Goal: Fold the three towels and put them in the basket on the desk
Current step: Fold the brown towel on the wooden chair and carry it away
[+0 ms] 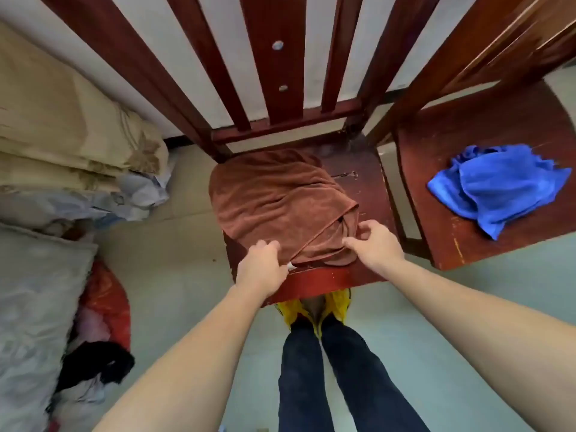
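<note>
A brown towel (274, 198) lies rumpled on the seat of a dark red wooden chair (361, 188) right in front of me. My left hand (261, 266) pinches the towel's near edge at its left corner, where a small white tag shows. My right hand (374, 241) grips the bunched near right corner of the same towel. A blue towel (498, 185) lies crumpled on the seat of a second red chair (436, 151) to the right. No third towel and no basket are in view.
Folded beige bedding (62, 135) and pale pillows (34, 307) are stacked at the left, with red and black clothing (103, 332) beside them on the floor. The chair's slatted back (280, 57) rises ahead. My legs and yellow shoes (321, 310) stand under the seat's front edge.
</note>
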The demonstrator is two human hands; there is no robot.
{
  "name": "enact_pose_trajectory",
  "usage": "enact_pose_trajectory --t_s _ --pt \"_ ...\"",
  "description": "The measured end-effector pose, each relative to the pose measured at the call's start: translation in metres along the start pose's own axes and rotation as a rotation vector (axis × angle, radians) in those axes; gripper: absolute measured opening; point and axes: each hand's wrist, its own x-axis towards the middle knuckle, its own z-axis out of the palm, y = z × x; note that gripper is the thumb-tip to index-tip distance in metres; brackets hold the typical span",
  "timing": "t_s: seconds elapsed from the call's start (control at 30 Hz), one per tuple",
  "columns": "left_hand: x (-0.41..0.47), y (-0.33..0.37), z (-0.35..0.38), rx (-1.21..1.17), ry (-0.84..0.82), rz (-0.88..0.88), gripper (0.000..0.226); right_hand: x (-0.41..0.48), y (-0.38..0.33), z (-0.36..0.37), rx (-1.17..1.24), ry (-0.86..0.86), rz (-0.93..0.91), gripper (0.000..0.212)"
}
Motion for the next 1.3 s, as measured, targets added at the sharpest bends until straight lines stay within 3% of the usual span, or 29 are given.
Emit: enact_pose_trajectory --t_s 0.13,0.27,0.33,0.47,0.6,0.73,0.8,0.9,0.97,1.07,1.13,1.23,1.3 --pt "0.038 -0.006 0.032 0.174 0.096 0.062 0.054 0.025 0.016 0.040 0.098 0.013 0.041 0.077" --pt "0.054 -0.017 0.054 0.136 0.182 0.116 0.042 0.043 0.029 0.067 0.094 0.046 0.027 0.032" --pt "0.056 -0.021 0.057 0.075 0.179 0.109 0.029 0.046 0.028 0.069 0.024 0.082 0.007 0.021" --pt "0.047 -0.030 0.052 0.013 0.157 0.040 0.018 0.044 0.019 0.029 0.089 0.349 -0.026 0.010" --pt "0.035 -0.040 0.046 0.096 0.100 0.002 0.024 0.046 0.019 -0.029 0.177 0.608 -0.144 0.021" --pt "0.032 -0.031 0.048 0.194 -0.036 0.000 0.026 0.035 0.037 -0.022 -0.008 0.480 -0.400 0.032" --pt "0.034 -0.026 0.044 0.213 -0.114 0.004 0.028 0.026 0.049 0.000 -0.204 0.247 -0.482 0.035" --pt "0.039 -0.015 0.026 0.206 -0.187 -0.009 0.031 0.014 0.068 0.019 -0.482 -0.094 -0.407 0.038" --pt "0.046 -0.006 0.010 0.176 -0.087 0.015 0.033 0.009 0.069 0.014 -0.415 0.011 -0.382 0.028" --pt "0.063 0.013 -0.009 0.133 0.188 0.142 0.031 0.022 0.058 -0.010 -0.117 0.412 -0.297 0.014" --pt "0.082 0.031 -0.016 0.119 0.338 0.252 0.034 0.047 0.053 -0.025 -0.001 0.509 -0.163 0.024" --pt "0.110 0.059 -0.020 0.139 0.420 0.390 0.047 0.079 0.042 -0.036 0.026 0.302 0.071 0.077" --pt "0.117 0.072 -0.012 0.209 0.337 0.399 0.045 0.084 0.038 -0.030 -0.192 0.150 0.059 0.074"
